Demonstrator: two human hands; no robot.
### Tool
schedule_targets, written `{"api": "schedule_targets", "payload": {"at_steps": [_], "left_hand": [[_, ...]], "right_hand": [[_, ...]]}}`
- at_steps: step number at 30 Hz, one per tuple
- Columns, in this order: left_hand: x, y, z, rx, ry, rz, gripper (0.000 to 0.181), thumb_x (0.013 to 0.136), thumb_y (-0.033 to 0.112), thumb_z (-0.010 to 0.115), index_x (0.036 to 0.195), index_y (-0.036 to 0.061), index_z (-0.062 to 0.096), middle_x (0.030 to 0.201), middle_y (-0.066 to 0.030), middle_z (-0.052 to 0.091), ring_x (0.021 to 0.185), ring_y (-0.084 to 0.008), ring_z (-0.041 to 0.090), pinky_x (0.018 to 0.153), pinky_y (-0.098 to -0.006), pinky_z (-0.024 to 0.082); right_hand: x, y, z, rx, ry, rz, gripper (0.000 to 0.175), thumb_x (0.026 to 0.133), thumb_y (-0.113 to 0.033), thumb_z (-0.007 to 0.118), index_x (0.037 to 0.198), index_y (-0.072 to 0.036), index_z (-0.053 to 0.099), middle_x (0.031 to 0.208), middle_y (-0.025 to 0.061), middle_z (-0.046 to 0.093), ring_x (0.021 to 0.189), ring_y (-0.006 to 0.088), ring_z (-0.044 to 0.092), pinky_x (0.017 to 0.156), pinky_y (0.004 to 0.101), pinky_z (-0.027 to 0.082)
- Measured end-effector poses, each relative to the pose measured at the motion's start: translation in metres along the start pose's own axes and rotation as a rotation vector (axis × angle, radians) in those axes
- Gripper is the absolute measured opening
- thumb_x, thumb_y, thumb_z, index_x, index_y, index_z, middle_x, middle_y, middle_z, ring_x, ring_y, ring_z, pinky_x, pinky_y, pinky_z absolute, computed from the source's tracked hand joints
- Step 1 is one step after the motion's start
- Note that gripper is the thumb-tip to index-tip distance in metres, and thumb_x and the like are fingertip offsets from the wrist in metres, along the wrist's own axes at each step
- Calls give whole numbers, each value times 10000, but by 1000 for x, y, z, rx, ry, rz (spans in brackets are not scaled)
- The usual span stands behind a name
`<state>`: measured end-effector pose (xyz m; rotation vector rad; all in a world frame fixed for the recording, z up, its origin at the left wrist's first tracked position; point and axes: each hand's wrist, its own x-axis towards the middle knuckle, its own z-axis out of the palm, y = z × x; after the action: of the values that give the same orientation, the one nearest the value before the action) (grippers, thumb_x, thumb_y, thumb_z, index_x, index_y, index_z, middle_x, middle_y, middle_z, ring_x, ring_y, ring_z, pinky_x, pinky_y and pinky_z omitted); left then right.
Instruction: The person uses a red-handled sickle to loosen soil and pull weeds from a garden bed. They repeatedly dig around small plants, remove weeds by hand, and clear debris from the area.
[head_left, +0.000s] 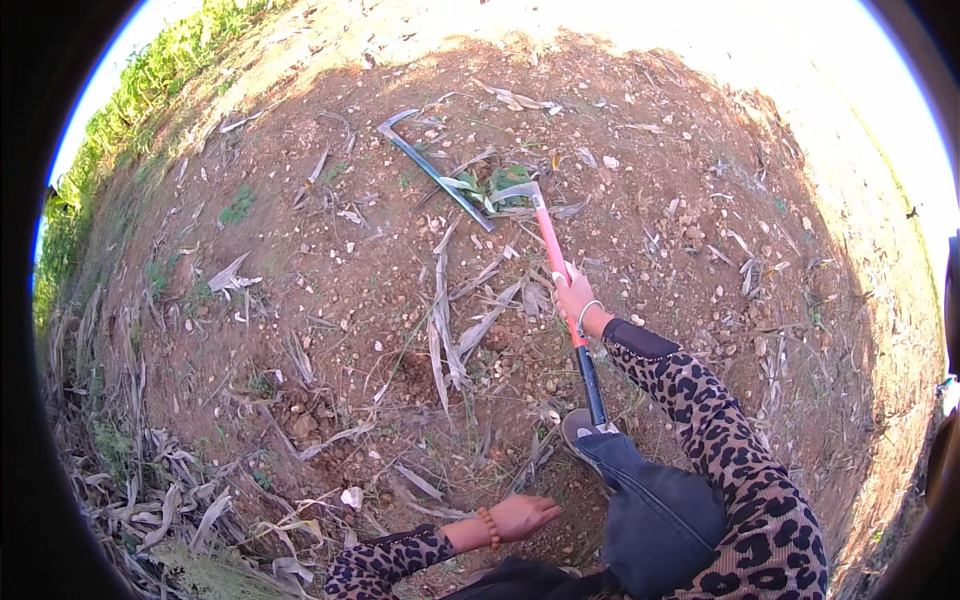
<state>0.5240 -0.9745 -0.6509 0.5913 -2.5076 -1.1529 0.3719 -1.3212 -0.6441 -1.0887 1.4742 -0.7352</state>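
My right hand (573, 292) grips the red part of a sickle's handle (552, 238); the lower end of the handle is black and reaches down to my shoe. Its curved metal blade (516, 192) points left, over a small bunch of green leaves (501, 181) on the soil. A second sickle (433, 171), with a dark green shaft, lies on the ground just left of the leaves, its blade at the far end. Low in the view, my left hand (525, 517) hangs above the ground near my legs, fingers extended and nothing visible in it.
Brown, stony soil (360, 277) spreads all around, scattered with dry corn leaves (444, 322). A heap of dry husks (172, 510) lies at the lower left. Tall green plants (135, 90) line the upper left. My shoe (581, 431) stands beside the black handle end.
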Motion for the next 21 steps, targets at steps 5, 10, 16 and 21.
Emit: {"api": "schedule_targets", "payload": {"at_steps": [5, 10, 16, 21], "left_hand": [[-1, 6, 3, 10, -36, 12, 237, 797, 87, 533, 1026, 29, 509, 852, -107, 520, 786, -278, 584, 666, -385, 507], [-6, 17, 5, 31, -52, -3, 261, 770, 72, 532, 1023, 17, 502, 860, -115, 523, 802, -286, 589, 677, -383, 509], [-18, 23, 4, 26, -35, -83, 262, 762, 59, 528, 1020, 23, 503, 864, -114, 525, 806, -286, 590, 684, -382, 508], [-19, 20, 5, 26, -16, -130, 255, 768, 66, 529, 1020, 32, 504, 862, -108, 521, 789, -280, 586, 670, -377, 505]], "right_hand": [[-10, -3, -21, 96, 50, -91, 422, 937, -196, 473, 1349, -155, 388, 598, -13, 461, 426, 91, 452, 373, 268, 385], [19, -22, -30, 28, 156, -231, 449, 929, -203, 489, 1360, -137, 382, 596, 8, 498, 430, 120, 496, 387, 288, 417], [93, -21, -7, -148, 318, -290, 371, 926, -189, 494, 1282, -120, 415, 588, 13, 488, 415, 126, 487, 364, 292, 405], [148, 0, 23, -205, 264, -323, 299, 912, -182, 510, 1195, -104, 454, 591, 29, 520, 413, 144, 509, 362, 307, 413]]}}
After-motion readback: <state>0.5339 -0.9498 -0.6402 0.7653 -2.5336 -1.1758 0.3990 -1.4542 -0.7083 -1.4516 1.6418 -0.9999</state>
